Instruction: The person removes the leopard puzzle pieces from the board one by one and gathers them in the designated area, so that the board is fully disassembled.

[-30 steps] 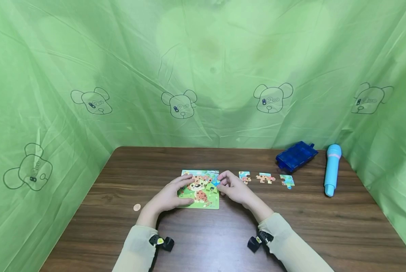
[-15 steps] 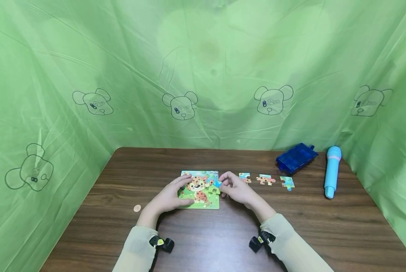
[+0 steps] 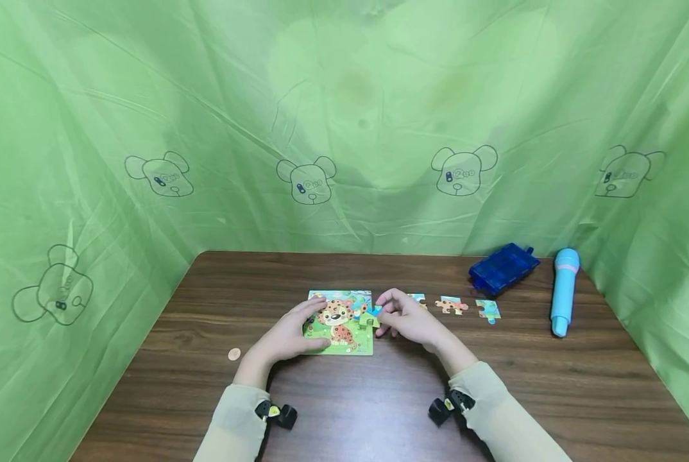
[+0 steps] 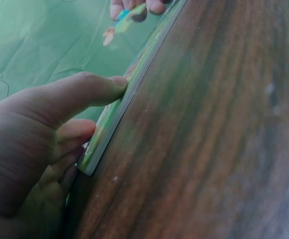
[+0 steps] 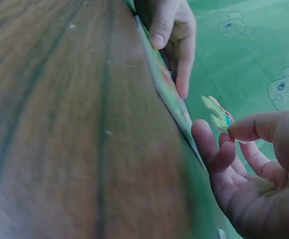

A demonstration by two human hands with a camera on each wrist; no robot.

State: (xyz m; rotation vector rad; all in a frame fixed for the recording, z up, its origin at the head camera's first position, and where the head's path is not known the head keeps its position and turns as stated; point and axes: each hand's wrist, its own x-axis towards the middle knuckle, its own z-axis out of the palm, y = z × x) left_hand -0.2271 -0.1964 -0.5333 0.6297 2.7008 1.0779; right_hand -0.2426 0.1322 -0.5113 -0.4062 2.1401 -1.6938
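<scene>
A jigsaw puzzle board [image 3: 356, 345] with a spotted cartoon animal lies flat mid-table. My left hand [image 3: 287, 330] rests across its left side, thumb on the near part and fingers toward the far edge. In the left wrist view, the thumb of my left hand [image 4: 45, 114] touches the board's edge. My right hand [image 3: 408, 321] is at the board's right edge. Between its thumb and fingers it pinches a green and blue jigsaw piece [image 3: 369, 319]. In the right wrist view, this jigsaw piece [image 5: 215, 113] is tilted up, apart from the board.
Right of my right hand lie loose jigsaw pieces [image 3: 451, 305] in a row, one partly hidden by the hand. Beyond them are a blue translucent case [image 3: 503, 268] and a light-blue toy microphone [image 3: 564, 292]. A small round disc [image 3: 234, 354] lies at left. Green cloth [image 3: 379, 128] surrounds the table.
My right hand has drawn slightly to the right with the jigsaw piece, now covering more of the nearest loose piece. My left hand stays on the board.
</scene>
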